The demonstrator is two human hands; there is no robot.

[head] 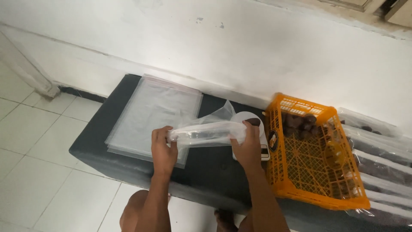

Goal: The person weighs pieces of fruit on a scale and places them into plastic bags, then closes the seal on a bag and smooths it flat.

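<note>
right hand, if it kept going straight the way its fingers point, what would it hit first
The right hand, gripping the clear plastic bag, points away toward the wall. It would likely meet the white kitchen scale first, though depth is unclear.

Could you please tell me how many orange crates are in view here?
1. The orange crate sits on the dark bench, right of the right hand, with dark brown pieces in its far end.
</note>
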